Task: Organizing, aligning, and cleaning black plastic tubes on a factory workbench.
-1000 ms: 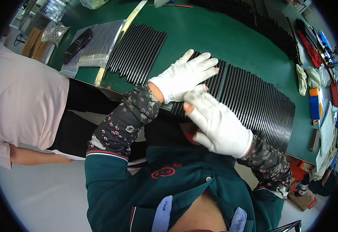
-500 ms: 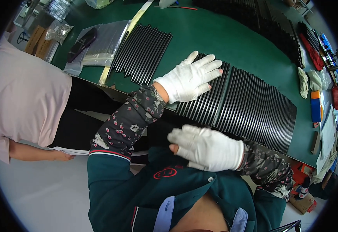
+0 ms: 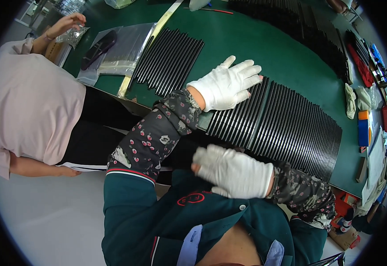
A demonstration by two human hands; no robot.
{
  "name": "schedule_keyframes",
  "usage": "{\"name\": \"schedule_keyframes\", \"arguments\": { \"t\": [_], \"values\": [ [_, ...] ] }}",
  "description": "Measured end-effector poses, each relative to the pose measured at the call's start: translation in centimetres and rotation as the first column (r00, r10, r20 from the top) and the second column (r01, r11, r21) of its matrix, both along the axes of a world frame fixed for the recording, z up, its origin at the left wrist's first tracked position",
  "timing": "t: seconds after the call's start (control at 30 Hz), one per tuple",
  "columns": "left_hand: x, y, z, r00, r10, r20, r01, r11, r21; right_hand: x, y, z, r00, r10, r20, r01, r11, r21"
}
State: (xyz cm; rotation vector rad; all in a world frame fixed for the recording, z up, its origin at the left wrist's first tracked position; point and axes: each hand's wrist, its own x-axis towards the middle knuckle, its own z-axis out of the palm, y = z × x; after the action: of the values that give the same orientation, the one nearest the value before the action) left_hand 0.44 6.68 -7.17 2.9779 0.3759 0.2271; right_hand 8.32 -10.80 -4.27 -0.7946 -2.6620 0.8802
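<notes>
My left hand (image 3: 229,85), in a white glove with bare fingertips showing, lies flat with its fingers spread. It covers the far left part of a row of thin black rods (image 3: 235,122) on the green table. My right hand (image 3: 235,172), gloved in white too, is held near the table's front edge, in front of the rods' near ends. Its fingers stretch out to the left, a little blurred, and nothing shows in them. A second, wider block of black rods (image 3: 297,128) lies side by side to the right, past a narrow gap.
A smaller batch of black rods (image 3: 169,60) lies left, beside a yellow strip (image 3: 125,84). Clear plastic bags (image 3: 129,44) with a dark case lie beyond. Dark stock (image 3: 291,20) lines the far edge. A person in pink (image 3: 34,102) stands at the left.
The view has shifted slightly. My right hand has moved a little left, while my left hand stays over the rods. The other person's hand has come up over the table at the far left.
</notes>
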Motion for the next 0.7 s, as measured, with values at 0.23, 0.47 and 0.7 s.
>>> {"name": "schedule_keyframes", "arguments": {
  "t": [0.23, 0.47, 0.7],
  "values": [
    [0.0, -0.1, -0.3, 1.000, -0.019, -0.002, 0.019, 1.000, -0.002, 1.0, 1.6, -0.4, 0.976, -0.209, 0.064, 0.194, 0.963, 0.189],
    [0.1, 0.5, 0.0, 0.999, -0.036, 0.010, 0.036, 0.999, 0.034, 3.6, 1.6, 0.0, 0.933, -0.359, 0.008, 0.350, 0.915, 0.200],
    [-0.3, 0.2, -0.4, 0.999, -0.034, 0.041, 0.033, 0.999, 0.036, 3.7, 0.6, 0.8, 0.947, -0.174, -0.270, 0.210, 0.972, 0.110]
  ]
}}
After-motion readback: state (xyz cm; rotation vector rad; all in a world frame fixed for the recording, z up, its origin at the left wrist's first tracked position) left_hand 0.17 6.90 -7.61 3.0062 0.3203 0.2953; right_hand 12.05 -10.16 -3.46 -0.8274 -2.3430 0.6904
